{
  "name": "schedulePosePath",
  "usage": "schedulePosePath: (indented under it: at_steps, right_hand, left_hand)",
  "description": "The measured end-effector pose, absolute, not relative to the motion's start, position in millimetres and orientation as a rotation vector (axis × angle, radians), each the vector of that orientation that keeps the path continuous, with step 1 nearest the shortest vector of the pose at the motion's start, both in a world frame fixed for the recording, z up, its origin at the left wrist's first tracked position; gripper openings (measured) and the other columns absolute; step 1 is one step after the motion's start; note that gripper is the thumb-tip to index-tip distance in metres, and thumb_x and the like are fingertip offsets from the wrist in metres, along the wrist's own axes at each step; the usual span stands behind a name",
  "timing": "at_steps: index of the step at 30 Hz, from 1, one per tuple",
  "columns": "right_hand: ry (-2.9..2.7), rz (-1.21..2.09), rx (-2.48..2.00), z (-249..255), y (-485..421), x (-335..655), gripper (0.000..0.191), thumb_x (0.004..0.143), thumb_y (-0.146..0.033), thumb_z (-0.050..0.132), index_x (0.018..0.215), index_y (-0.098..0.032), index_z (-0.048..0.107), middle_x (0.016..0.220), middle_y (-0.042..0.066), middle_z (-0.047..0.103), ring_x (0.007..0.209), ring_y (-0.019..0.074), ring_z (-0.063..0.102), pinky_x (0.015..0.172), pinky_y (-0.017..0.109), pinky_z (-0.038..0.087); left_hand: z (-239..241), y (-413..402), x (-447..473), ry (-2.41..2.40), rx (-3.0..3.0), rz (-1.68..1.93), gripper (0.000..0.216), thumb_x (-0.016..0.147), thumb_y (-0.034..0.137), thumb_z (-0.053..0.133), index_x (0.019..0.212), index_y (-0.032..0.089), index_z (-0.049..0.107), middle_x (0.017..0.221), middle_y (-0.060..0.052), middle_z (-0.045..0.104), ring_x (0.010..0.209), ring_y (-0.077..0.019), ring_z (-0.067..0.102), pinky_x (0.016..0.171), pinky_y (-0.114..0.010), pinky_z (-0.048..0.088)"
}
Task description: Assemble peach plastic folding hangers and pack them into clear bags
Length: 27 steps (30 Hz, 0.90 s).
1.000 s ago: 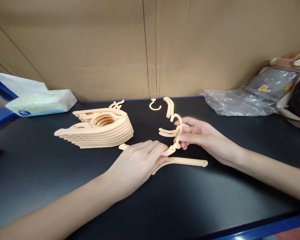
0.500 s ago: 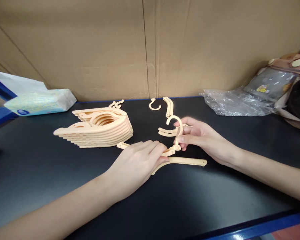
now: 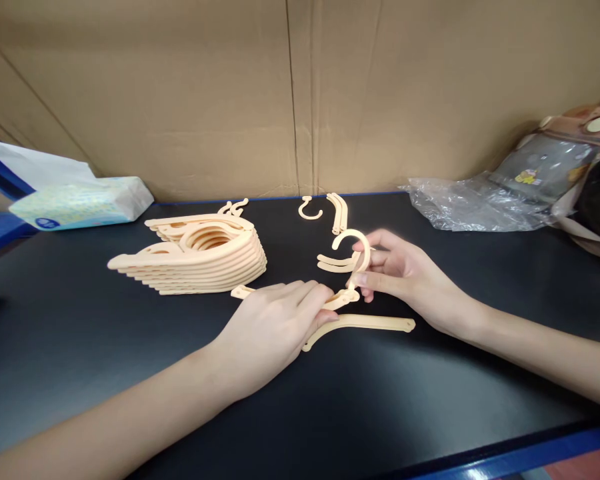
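Note:
My left hand is closed over a cream plastic hanger arm, whose two ends stick out on either side of the fingers. Between thumb and fingers, my right hand pinches a cream hanger hook, its curve upward. The hook's base meets the right end of the hanger arm; whether they are locked together I cannot tell. Just below lies a loose curved hanger arm, close to my left thumb. Behind the hook, more hanger arms lie partly hidden by my right hand.
A stack of folded cream hangers stands at left. Behind are loose hooks, another hook and hanger arms. A tissue pack lies at far left; a clear plastic bag and a bottle are at right.
The hook's base has come further onto the end of the hanger arm, and the hook has shifted slightly right. Both hands keep their grip.

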State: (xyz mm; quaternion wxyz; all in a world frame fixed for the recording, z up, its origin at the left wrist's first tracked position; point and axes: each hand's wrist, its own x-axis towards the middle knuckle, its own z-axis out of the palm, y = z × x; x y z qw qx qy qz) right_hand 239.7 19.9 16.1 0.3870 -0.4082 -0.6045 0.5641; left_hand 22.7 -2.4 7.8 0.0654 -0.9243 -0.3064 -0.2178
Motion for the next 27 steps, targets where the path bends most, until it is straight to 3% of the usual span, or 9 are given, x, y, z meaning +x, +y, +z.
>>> schedulePosePath:
  at_steps: [6,13,17,27]
  right_hand:
    - [-1.53,1.433,-0.987,16.2,19.1,240.1,0.037,0.079,-0.024,0.075,0.106,-0.024,0.05,0.071,-0.006,0.062,0.062,0.0116,0.057,0.068,0.032,0.05]
    - [-1.524,1.647,-0.913,13.0,24.0,244.7,0.05,0.086,-0.026,0.07,0.131,-0.025,0.048,0.08,-0.003,0.066,0.069,0.0119,0.057,0.071,0.03,0.048]
    - [-1.512,1.731,-0.871,11.6,24.1,245.8,0.051,0.088,-0.026,0.069,0.134,-0.025,0.047,0.082,-0.003,0.066,0.071,0.0113,0.058,0.072,0.029,0.047]
    - [-1.528,1.585,-0.894,8.5,21.7,245.9,0.045,0.091,-0.025,0.065,0.132,-0.024,0.046,0.081,-0.003,0.067,0.071,0.0109,0.06,0.068,0.026,0.049]
  left_hand:
    - [6.8,-0.9,23.0,-0.901,-2.789,-0.695,0.033,0.105,0.027,0.035,0.085,0.014,0.056,0.07,0.001,0.059,0.057,-0.0129,0.056,0.05,-0.024,0.04]
    - [7.4,-0.5,22.3,-0.866,-2.806,-0.705,0.036,0.106,0.029,0.032,0.086,0.015,0.058,0.069,0.0,0.059,0.056,-0.0136,0.055,0.05,-0.025,0.04]
    - [8.2,-1.1,23.3,-0.823,-2.81,-0.73,0.037,0.106,0.029,0.03,0.085,0.016,0.057,0.067,0.001,0.058,0.055,-0.0127,0.054,0.049,-0.024,0.039]
    - [7.3,-0.4,22.2,-0.847,-2.796,-0.698,0.031,0.105,0.027,0.036,0.088,0.013,0.059,0.07,0.0,0.06,0.055,-0.0148,0.057,0.048,-0.026,0.041]
